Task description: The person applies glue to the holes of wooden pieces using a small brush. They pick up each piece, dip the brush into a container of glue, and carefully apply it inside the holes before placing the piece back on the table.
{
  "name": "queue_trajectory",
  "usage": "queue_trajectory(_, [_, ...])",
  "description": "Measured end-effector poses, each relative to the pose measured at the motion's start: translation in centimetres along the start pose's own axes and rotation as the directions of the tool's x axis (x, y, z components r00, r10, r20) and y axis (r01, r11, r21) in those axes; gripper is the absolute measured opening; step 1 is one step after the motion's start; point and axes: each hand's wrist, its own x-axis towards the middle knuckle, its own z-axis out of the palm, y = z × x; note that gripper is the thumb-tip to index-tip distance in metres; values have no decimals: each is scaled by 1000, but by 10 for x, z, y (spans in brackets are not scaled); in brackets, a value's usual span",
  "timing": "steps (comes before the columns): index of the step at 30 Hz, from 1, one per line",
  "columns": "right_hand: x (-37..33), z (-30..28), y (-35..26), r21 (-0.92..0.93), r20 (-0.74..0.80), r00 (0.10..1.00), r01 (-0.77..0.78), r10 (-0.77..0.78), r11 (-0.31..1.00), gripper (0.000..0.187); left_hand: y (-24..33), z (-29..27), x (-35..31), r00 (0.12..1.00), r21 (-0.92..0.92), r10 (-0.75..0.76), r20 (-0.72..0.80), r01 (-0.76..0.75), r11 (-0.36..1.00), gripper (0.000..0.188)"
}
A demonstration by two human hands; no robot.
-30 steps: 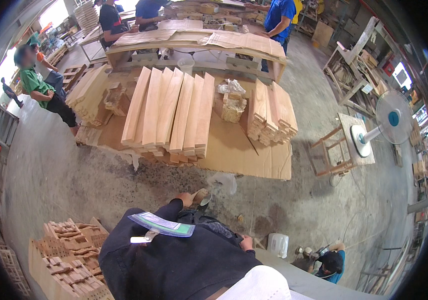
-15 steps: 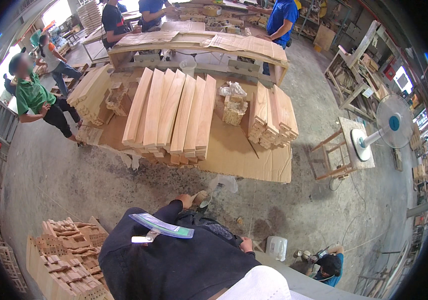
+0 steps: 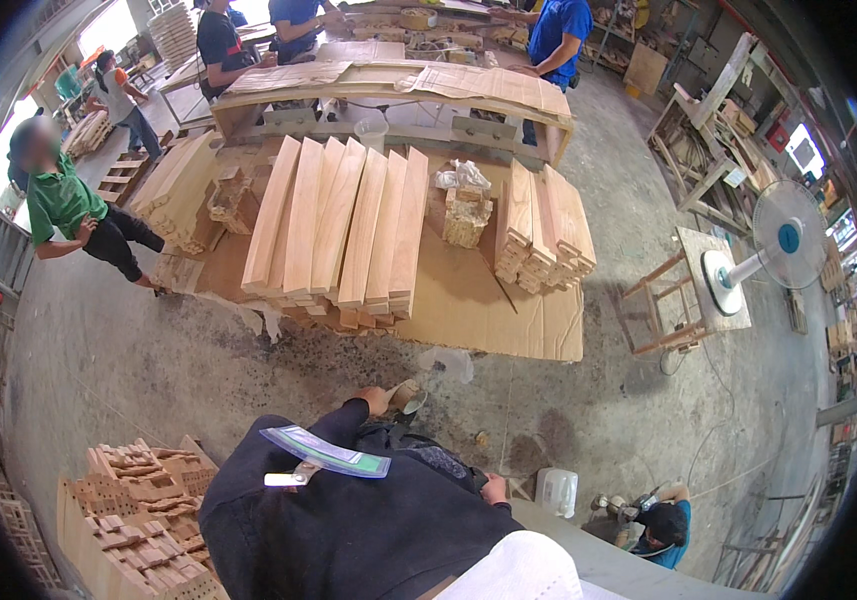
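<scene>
From my remote station I read the left hand [image 3: 375,400] at the end of a dark sleeve, ahead of the torso; its fingers are closed on a small tan object [image 3: 408,394], which sits at the fingertips, above the concrete floor [image 3: 278,390]; the object is too small for me to identify; I read the right hand [image 3: 493,488] at the other side of the torso, next to the end of a dark patterned item [image 3: 438,459]; I cannot tell how far its fingers are open, nor whether they have hold of anything; a badge [image 3: 328,451] lies across the dark jacket [image 3: 348,520]; beyond the left hand, a clear plastic piece [image 3: 451,365] lies on the floor, near the edge of a cardboard sheet [image 3: 508,330]; the sheet carries a wide stack of planks [image 3: 333,225] and, to its right, a smaller plank stack [image 3: 545,225]; farther back stands a wooden tabletop [image 3: 378,78] with flat sheets on it; at the right, a fan [image 3: 786,235] stands on a wooden stool [image 3: 693,275]; at lower left, I see piled wooden blocks [image 3: 138,520]; at lower right, a white jug [image 3: 556,490] stands near a co-worker in blue [image 3: 670,525]; a co-worker in green [image 3: 60,205] stands at far left.
</scene>
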Motion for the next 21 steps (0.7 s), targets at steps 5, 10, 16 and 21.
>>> queue_trajectory(5, [4, 2, 9, 47, -29, 998, 51, -50, 998, 28, -3, 5, 9, 1000, -33, -4, 25, 5, 999, 26])
queue_trajectory(10, [2, 5, 2, 44, -30, 996, 88, -87, 995, 27, -13, 8, 6, 1000, -39, -15, -14, 15, 999, 27])
queue_trajectory(16, [7, 1, 5, 65, -34, 999, 30, -28, 997, 27, 8, -6, -15, 999, -47, -45, -28, 43, 998, 30])
queue_trajectory(21, [2, 1, 2, 53, -44, 998, 39, -37, 998, 26, -4, 6, 7, 998, -56, -63, 15, 64, 996, 32])
